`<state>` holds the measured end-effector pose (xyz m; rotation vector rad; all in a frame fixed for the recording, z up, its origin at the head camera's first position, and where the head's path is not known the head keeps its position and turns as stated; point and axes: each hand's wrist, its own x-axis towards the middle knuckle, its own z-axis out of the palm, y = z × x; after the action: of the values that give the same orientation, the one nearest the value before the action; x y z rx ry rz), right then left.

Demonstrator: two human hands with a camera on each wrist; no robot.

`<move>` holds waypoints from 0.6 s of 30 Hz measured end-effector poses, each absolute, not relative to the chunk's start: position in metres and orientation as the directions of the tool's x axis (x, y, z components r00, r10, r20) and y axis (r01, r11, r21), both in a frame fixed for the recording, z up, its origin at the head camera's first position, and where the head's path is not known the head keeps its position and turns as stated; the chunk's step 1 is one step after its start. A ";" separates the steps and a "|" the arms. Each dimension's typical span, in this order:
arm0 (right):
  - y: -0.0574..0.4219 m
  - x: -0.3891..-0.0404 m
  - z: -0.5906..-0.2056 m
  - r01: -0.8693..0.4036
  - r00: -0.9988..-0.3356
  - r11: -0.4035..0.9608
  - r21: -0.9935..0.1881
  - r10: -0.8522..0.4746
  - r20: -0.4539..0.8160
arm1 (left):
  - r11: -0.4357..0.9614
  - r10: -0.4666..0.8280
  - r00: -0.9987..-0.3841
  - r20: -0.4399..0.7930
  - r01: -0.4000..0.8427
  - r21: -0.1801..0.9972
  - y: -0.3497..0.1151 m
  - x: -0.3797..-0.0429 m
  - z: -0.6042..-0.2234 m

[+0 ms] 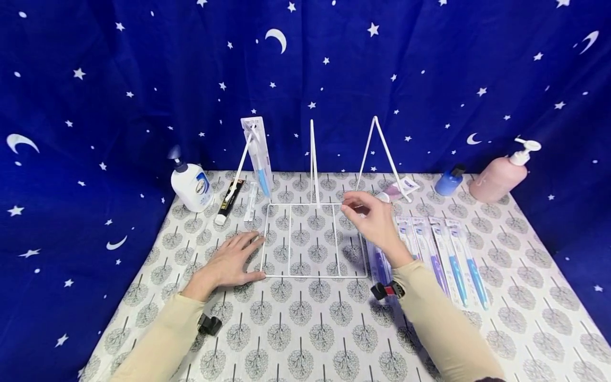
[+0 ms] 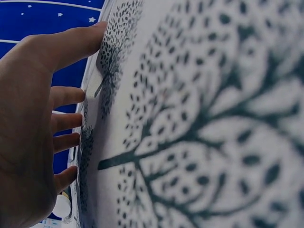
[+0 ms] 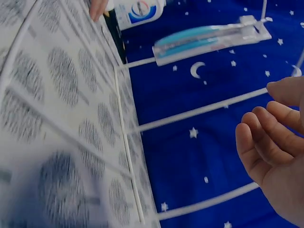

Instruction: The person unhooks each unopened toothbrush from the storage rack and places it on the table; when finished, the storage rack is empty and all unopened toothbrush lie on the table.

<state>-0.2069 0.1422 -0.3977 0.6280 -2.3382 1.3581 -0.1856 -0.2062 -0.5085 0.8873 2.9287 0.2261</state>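
Note:
A white wire display rack [image 1: 312,276] stands on the table, with three prongs rising from its back edge. On its left prong hangs a packaged blue toothbrush [image 1: 260,159]; the right wrist view shows this toothbrush pack [image 3: 209,42] too. My left hand [image 1: 231,261] rests on the tablecloth at the rack's left side, fingers spread, thumb tip by the front left corner. Over the rack's back right part is my right hand [image 1: 374,217], with bent, loose fingers and nothing held. In the right wrist view its fingertips [image 3: 244,135] are near the middle prong.
Several packaged toothbrushes [image 1: 436,260] lie right of the rack, partly behind the right forearm. Behind them are a toothpaste tube [image 1: 403,187], a blue bottle [image 1: 448,181] and a pink pump bottle [image 1: 498,179]. At left are a white pump bottle [image 1: 192,187] and a black tube [image 1: 230,201].

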 end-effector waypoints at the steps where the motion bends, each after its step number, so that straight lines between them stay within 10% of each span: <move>1: 0.137 -0.209 -0.397 -0.541 -0.838 0.425 -0.726 -0.198 0.509 | 0.821 0.558 -0.829 -0.026 0.548 0.161 -0.206 -0.186 -0.508; 18: 0.052 -0.242 -0.383 -0.587 -0.808 0.260 -0.767 -0.246 0.535 | 0.820 0.564 -0.825 -0.031 0.555 0.143 -0.208 -0.187 -0.507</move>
<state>-0.2418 0.0522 -0.3833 0.7662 -2.2287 1.5636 -0.1869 -0.2082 -0.5075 0.9016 2.9282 0.1964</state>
